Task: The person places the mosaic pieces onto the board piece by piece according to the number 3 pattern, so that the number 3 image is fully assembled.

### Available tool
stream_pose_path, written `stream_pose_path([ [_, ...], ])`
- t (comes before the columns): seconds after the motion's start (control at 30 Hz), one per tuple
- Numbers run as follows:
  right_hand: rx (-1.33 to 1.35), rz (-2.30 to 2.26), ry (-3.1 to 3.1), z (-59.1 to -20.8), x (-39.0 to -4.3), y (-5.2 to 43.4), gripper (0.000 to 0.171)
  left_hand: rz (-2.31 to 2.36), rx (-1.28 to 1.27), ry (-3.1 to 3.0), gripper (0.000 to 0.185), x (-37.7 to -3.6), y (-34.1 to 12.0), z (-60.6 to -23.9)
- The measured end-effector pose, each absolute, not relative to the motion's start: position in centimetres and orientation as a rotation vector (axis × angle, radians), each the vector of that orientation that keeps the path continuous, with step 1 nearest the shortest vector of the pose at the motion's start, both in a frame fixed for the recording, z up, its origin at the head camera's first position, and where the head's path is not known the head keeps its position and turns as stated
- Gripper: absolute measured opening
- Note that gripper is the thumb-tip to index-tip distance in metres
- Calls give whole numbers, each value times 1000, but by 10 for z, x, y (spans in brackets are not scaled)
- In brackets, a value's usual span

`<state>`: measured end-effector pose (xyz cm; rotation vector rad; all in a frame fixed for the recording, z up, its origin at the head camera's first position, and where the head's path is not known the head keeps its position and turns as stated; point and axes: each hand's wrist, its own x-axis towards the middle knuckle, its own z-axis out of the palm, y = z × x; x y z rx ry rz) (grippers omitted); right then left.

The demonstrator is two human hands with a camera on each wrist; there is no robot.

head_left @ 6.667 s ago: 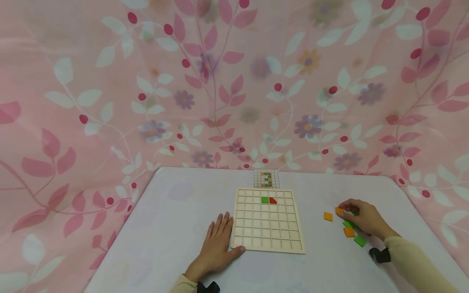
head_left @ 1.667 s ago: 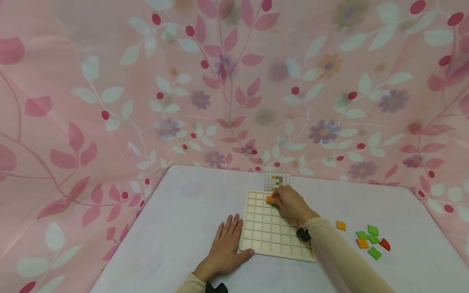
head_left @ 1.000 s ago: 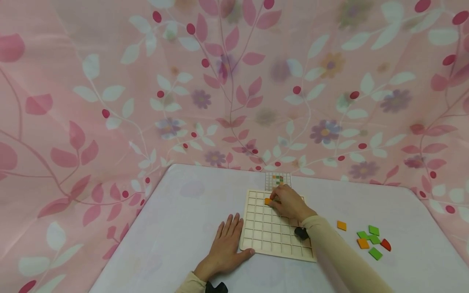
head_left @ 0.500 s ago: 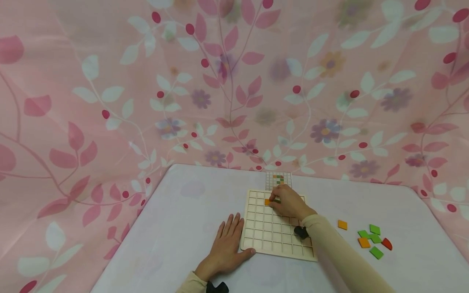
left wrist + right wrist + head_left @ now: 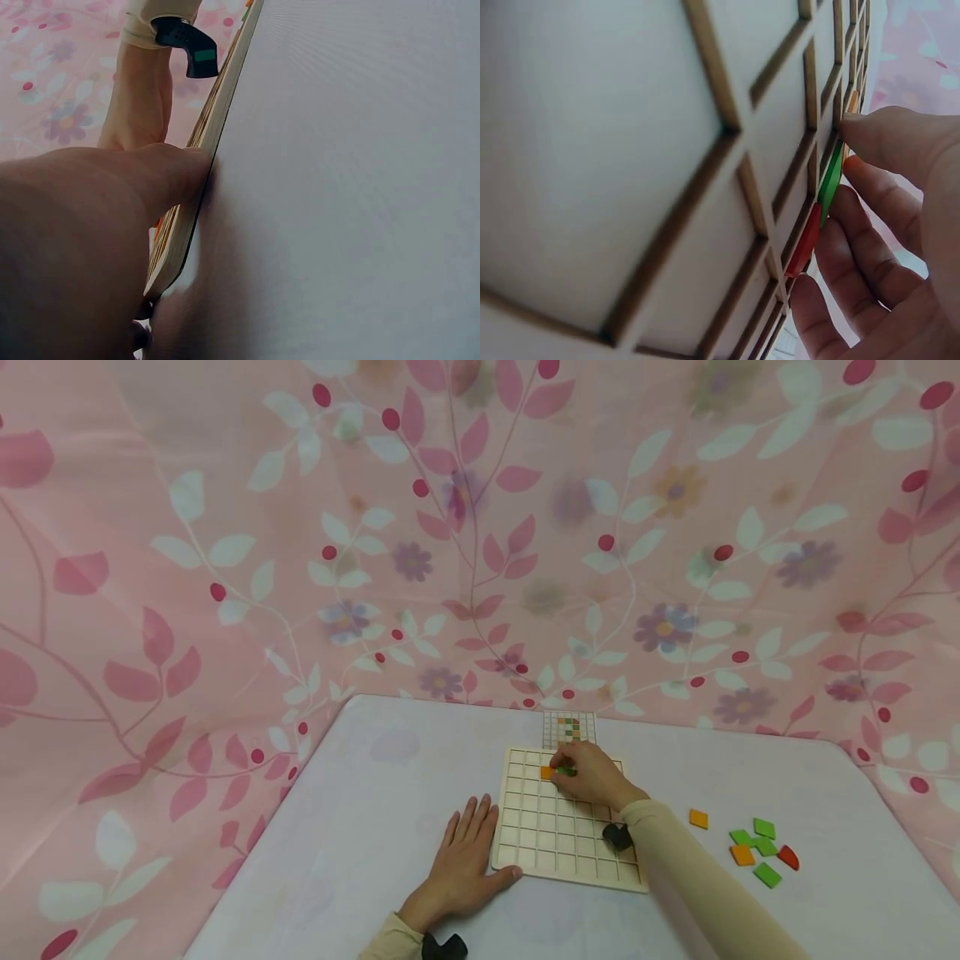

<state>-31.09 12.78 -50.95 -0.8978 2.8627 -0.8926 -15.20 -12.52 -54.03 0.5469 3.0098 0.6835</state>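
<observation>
A wooden grid board (image 5: 558,839) lies on the white table. My right hand (image 5: 594,777) reaches over its top rows. Its thumb (image 5: 881,131) and forefinger pinch a green tile (image 5: 830,180) that sits in a cell, with a red tile (image 5: 804,241) on one side and an orange tile (image 5: 547,772) on the other. My left hand (image 5: 459,860) lies flat on the table. Its thumb (image 5: 169,176) presses against the board's near left edge (image 5: 214,139).
A small pattern card (image 5: 570,727) lies just behind the board. To the right lie loose tiles: an orange one (image 5: 698,819), a cluster of green ones (image 5: 753,842), another orange (image 5: 742,856) and a red one (image 5: 788,858). Pink floral cloth hangs behind the table.
The right hand brought an orange tile from the loose pile and set it in the cell left of the green one. Its fingertips have since slid from the orange tile to the green. The left hand stayed put.
</observation>
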Motion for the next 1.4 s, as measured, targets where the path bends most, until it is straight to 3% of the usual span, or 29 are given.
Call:
stream_pose_path([
  [0.77, -958, -848, 2880, -499, -302, 140, 27, 656, 528, 3018, 95, -151, -124, -541],
  [1.4, -640, -653, 3049, -496, -285, 251, 29, 663, 504, 3000, 96, -150, -124, -541],
])
